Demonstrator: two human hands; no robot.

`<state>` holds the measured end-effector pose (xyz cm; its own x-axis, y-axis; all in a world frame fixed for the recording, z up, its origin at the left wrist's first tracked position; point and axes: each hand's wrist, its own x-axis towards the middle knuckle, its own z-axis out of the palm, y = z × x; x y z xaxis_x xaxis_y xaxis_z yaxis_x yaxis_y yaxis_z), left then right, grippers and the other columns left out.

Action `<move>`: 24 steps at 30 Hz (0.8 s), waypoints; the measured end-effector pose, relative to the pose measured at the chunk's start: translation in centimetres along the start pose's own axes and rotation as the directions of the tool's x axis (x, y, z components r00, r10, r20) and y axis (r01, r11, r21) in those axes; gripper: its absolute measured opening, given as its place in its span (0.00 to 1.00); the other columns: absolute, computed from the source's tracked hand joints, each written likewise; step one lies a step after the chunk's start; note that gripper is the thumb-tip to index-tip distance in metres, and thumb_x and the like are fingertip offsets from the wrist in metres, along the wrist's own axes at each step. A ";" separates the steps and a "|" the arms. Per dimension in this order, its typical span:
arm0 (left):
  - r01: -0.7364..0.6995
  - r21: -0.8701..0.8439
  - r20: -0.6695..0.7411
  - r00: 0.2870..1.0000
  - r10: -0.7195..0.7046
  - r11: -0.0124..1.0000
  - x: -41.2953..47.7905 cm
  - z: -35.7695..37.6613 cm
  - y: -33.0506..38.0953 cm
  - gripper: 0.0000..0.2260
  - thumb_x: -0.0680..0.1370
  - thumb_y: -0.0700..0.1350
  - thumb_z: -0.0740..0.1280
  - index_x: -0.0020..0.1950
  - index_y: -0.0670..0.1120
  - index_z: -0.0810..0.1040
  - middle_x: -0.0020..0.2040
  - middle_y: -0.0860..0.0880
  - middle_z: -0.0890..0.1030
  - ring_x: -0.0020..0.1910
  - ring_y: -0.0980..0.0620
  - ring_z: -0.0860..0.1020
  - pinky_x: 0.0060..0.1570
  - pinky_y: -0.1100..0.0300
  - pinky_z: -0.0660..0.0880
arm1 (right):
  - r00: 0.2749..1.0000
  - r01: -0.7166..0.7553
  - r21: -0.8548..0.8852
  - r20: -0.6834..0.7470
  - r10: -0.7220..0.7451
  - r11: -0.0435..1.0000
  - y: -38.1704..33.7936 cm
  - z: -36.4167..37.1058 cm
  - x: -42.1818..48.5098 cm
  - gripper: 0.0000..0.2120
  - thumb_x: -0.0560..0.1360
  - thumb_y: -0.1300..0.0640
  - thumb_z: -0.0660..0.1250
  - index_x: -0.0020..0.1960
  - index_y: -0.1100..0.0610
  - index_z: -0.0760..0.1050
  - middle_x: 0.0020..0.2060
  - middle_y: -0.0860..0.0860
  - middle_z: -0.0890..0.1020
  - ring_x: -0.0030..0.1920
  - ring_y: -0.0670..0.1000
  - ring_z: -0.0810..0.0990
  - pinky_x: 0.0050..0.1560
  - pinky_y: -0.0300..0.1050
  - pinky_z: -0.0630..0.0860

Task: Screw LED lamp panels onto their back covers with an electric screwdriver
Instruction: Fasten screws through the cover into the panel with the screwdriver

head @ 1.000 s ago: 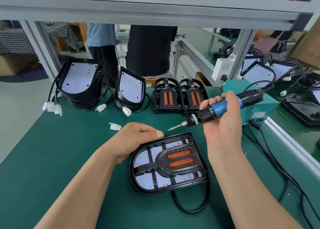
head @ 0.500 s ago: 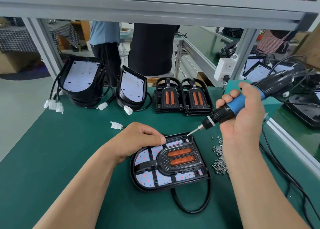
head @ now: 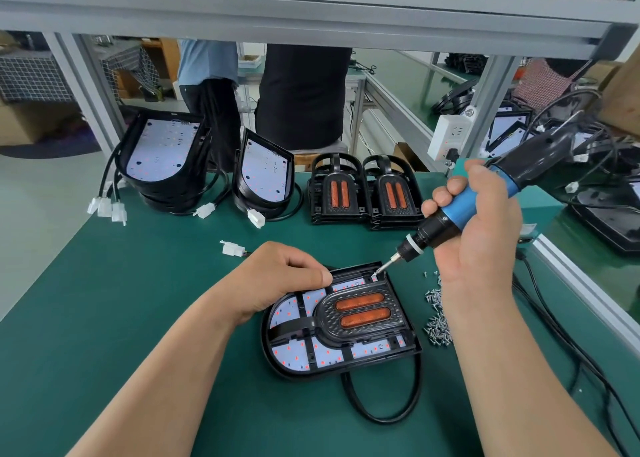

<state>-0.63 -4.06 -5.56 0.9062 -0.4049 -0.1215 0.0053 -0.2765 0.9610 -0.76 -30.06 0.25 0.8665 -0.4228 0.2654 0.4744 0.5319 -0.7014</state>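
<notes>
A black D-shaped lamp assembly (head: 346, 321), fitted with a white LED panel and two orange bars, is laid flat on a green bench mat (head: 138, 318). Its far rim is held by the left hand (head: 277, 280), fingers curled. A blue-and-black electric screwdriver (head: 460, 210) is gripped in the right hand (head: 485, 235), tilted, with its bit set at the assembly's far right corner. A pile of small silver screws (head: 438, 321) is seen just right of the assembly. Stacks of black lamp covers (head: 162, 165) are ranged along the far edge.

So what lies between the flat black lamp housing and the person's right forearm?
In the head view, a loose pile of small silver screws lies on the green mat there.
</notes>
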 end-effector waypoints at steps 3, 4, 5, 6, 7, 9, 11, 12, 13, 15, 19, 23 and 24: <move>-0.005 0.013 0.002 1.000 0.005 1.000 0.0 0.0 0.0 0.07 0.73 0.52 0.78 0.47 0.50 0.90 0.50 0.53 0.89 0.52 0.58 0.86 0.55 0.62 0.77 | 1.000 0.001 -0.004 0.030 -0.001 1.000 0.1 0.2 -0.1 0.05 0.80 0.59 0.67 0.56 0.56 0.76 0.37 0.52 0.74 0.35 0.51 0.74 0.38 0.46 0.76; -0.008 0.017 0.001 1.000 0.008 1.000 0.0 0.0 0.0 0.07 0.73 0.52 0.78 0.47 0.50 0.90 0.50 0.54 0.89 0.53 0.58 0.86 0.55 0.62 0.77 | 0.999 0.001 -0.011 0.037 -0.001 1.000 0.1 0.2 -0.2 0.05 0.80 0.60 0.67 0.56 0.56 0.76 0.37 0.52 0.74 0.35 0.51 0.74 0.38 0.47 0.76; -0.013 0.022 -0.001 1.000 0.013 1.000 0.0 0.1 0.0 0.08 0.73 0.53 0.78 0.47 0.51 0.90 0.50 0.54 0.89 0.53 0.59 0.86 0.56 0.62 0.77 | 0.999 0.001 -0.018 0.043 0.000 1.000 0.2 0.3 -0.3 0.05 0.80 0.60 0.67 0.56 0.56 0.77 0.37 0.52 0.74 0.35 0.51 0.74 0.38 0.47 0.76; -0.016 0.026 -0.002 1.000 0.016 1.000 0.0 0.1 0.0 0.09 0.72 0.54 0.78 0.47 0.51 0.90 0.50 0.54 0.89 0.53 0.59 0.86 0.56 0.62 0.77 | 0.999 0.001 -0.025 0.048 0.000 1.000 0.2 0.4 -0.4 0.05 0.80 0.60 0.67 0.55 0.56 0.77 0.37 0.52 0.74 0.35 0.51 0.74 0.38 0.47 0.76; -0.019 0.029 -0.005 1.000 0.019 0.999 -0.1 0.1 0.0 0.09 0.72 0.54 0.78 0.47 0.51 0.90 0.50 0.54 0.89 0.53 0.59 0.86 0.56 0.62 0.77 | 0.998 0.001 -0.030 0.057 0.000 1.000 0.2 0.5 -0.5 0.05 0.80 0.60 0.67 0.55 0.55 0.78 0.37 0.52 0.74 0.35 0.51 0.73 0.38 0.47 0.76; -0.027 0.042 -0.015 1.000 0.028 0.999 -0.1 0.1 0.0 0.10 0.72 0.55 0.78 0.47 0.52 0.90 0.50 0.54 0.89 0.52 0.59 0.86 0.55 0.62 0.77 | 0.997 0.007 -0.038 0.077 -0.004 0.999 0.1 0.7 -0.6 0.04 0.79 0.59 0.68 0.53 0.54 0.79 0.37 0.52 0.74 0.35 0.51 0.74 0.38 0.48 0.76; -0.037 0.065 -0.027 0.999 0.039 0.997 0.0 0.2 -0.1 0.11 0.71 0.57 0.78 0.47 0.52 0.90 0.49 0.55 0.89 0.51 0.58 0.86 0.54 0.63 0.78 | 0.995 0.019 -0.045 0.096 -0.014 0.999 0.0 0.9 -0.7 0.05 0.78 0.59 0.69 0.53 0.55 0.78 0.36 0.52 0.74 0.35 0.52 0.74 0.38 0.48 0.76; -0.040 0.078 -0.031 0.999 0.043 0.996 0.0 0.2 -0.2 0.10 0.72 0.57 0.77 0.47 0.52 0.90 0.49 0.55 0.89 0.51 0.58 0.86 0.53 0.64 0.79 | 0.994 0.026 -0.051 0.108 -0.021 0.998 0.0 1.0 -0.8 0.05 0.77 0.59 0.69 0.52 0.55 0.77 0.36 0.52 0.73 0.34 0.52 0.73 0.38 0.48 0.76; -0.045 0.092 -0.035 0.998 0.048 0.995 0.0 0.2 -0.2 0.10 0.72 0.57 0.77 0.46 0.52 0.90 0.49 0.55 0.89 0.51 0.59 0.86 0.52 0.65 0.79 | 0.992 0.035 -0.060 0.124 -0.027 0.998 0.0 1.1 -0.9 0.05 0.76 0.59 0.69 0.52 0.54 0.78 0.36 0.52 0.73 0.34 0.52 0.73 0.38 0.48 0.75; -0.051 0.120 -0.046 0.997 0.057 0.991 0.1 0.3 -0.3 0.07 0.74 0.55 0.77 0.46 0.53 0.89 0.48 0.57 0.89 0.50 0.60 0.86 0.48 0.69 0.79 | 0.985 0.054 -0.084 0.170 -0.039 0.995 -0.1 1.4 -1.2 0.06 0.74 0.58 0.69 0.51 0.53 0.78 0.35 0.53 0.73 0.34 0.53 0.72 0.37 0.48 0.75; -0.051 0.161 -0.068 0.996 0.063 0.986 0.2 0.6 -0.3 0.04 0.76 0.51 0.77 0.44 0.53 0.89 0.46 0.57 0.88 0.46 0.63 0.85 0.45 0.72 0.76 | 0.955 0.081 -0.140 0.294 -0.037 0.987 0.0 1.9 -1.7 0.09 0.74 0.59 0.69 0.53 0.56 0.76 0.34 0.54 0.72 0.34 0.54 0.72 0.37 0.49 0.75; -0.061 0.188 -0.089 0.993 0.079 0.980 0.3 0.8 -0.3 0.04 0.77 0.49 0.77 0.43 0.52 0.89 0.43 0.55 0.88 0.42 0.62 0.84 0.45 0.70 0.77 | 0.937 0.111 -0.205 0.348 -0.033 0.973 0.2 2.2 -2.0 0.08 0.75 0.60 0.69 0.54 0.56 0.76 0.33 0.53 0.74 0.34 0.55 0.73 0.39 0.51 0.76; -0.059 0.192 -0.093 0.993 0.078 0.980 0.3 0.8 -0.3 0.04 0.77 0.49 0.77 0.43 0.52 0.89 0.43 0.55 0.88 0.42 0.61 0.83 0.45 0.68 0.78 | 0.940 0.106 -0.209 0.341 -0.029 0.972 0.2 2.2 -2.0 0.08 0.75 0.61 0.69 0.54 0.56 0.76 0.34 0.53 0.74 0.34 0.55 0.73 0.39 0.51 0.76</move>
<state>-0.68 -4.85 -6.06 0.9393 -0.3425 -0.0227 -0.1294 -0.4145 0.9008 -2.08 -27.48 1.03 0.8535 -0.1622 0.4952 0.5203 0.3193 -0.7921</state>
